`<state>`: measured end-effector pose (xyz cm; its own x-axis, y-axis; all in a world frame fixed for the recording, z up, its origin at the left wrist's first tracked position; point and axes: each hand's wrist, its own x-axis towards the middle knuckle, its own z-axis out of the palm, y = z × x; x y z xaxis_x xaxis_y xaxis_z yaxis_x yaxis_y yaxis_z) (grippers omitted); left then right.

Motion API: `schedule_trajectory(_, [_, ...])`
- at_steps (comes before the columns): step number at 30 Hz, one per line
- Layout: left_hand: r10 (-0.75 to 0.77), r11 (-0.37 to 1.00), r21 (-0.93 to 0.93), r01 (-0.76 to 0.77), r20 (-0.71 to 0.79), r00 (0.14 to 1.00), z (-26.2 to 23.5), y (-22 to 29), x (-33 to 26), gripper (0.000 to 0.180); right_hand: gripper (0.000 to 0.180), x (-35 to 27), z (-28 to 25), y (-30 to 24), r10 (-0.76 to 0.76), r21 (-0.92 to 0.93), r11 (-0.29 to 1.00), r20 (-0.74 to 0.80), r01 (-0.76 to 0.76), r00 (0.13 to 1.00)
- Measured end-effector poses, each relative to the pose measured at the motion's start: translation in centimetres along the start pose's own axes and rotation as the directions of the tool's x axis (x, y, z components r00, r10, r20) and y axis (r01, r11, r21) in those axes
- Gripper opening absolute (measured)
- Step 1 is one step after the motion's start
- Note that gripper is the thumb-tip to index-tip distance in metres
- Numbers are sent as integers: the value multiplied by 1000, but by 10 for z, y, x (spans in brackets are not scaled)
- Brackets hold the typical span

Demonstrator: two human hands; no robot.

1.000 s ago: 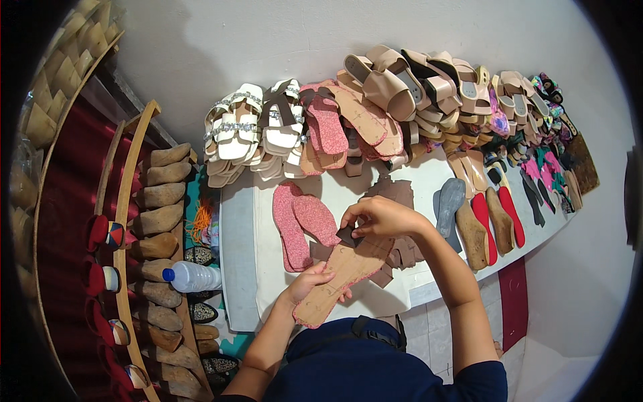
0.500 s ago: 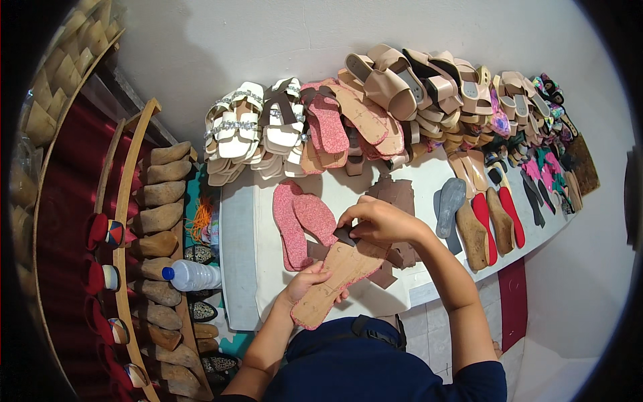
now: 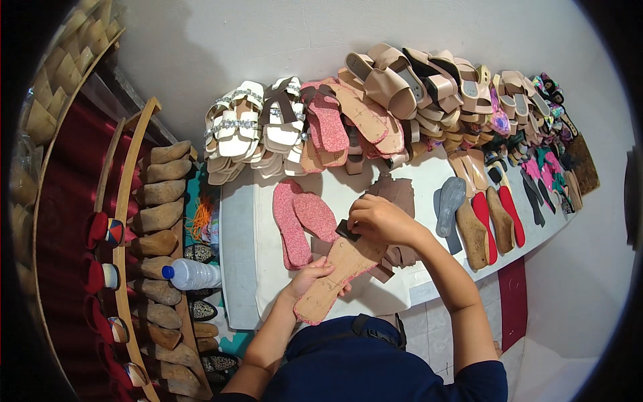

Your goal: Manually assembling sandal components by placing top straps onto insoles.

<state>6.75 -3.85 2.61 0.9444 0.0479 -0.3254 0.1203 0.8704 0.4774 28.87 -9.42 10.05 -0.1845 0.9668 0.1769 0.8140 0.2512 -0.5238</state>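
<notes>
My left hand [image 3: 310, 279] grips a sandal insole [image 3: 338, 275], its bare tan underside up and a pink speckled edge showing around it. The insole is held tilted in front of my body, over the table's near edge. At its far end, the bent fingers of my right hand [image 3: 383, 220] pinch a small dark strap piece [image 3: 347, 231] against the insole's edge. Just beyond lie pink speckled insoles [image 3: 289, 218], one partly over another. Brown cut strap pieces [image 3: 396, 192] lie behind and beneath my right hand, partly hidden by it.
White sandals [image 3: 236, 137], more pink insoles [image 3: 327, 127] and beige slides [image 3: 395, 94] are heaped along the wall. Wooden lasts [image 3: 472, 238] and red insoles [image 3: 483, 228] lie at right. At left stand a water bottle [image 3: 194, 275] and a rack of lasts [image 3: 161, 194].
The dark strap piece has turned up and more of it shows at the insole's far end. My right hand has shifted slightly; the held insole has moved a little up and right.
</notes>
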Motion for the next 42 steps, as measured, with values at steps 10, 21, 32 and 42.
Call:
schedule_trajectory(10, [34, 999, -15, -33, 41, 999, -1, 4, -6, 33, 24, 16, -11, -3, -5, -33, 999, 201, 12, 980])
schedule_trajectory(21, [-10, 993, 114, 7, 30, 999, -3, 11, -3, 33, 33, 5, -3, -1, 94, -58, 995, 174, -85, 980])
schedule_trajectory(32, [-162, 954, 248, 169, -47, 986, 24, 25, 1, 36, 30, 46, 13, -8, -110, -33, 992, 288, 125, 951])
schedule_trajectory(42, [-102, 980, 170, 98, 13, 995, 6, 16, -4, 38, 12, 61, 8, -22, -157, -25, 984, 349, 177, 924])
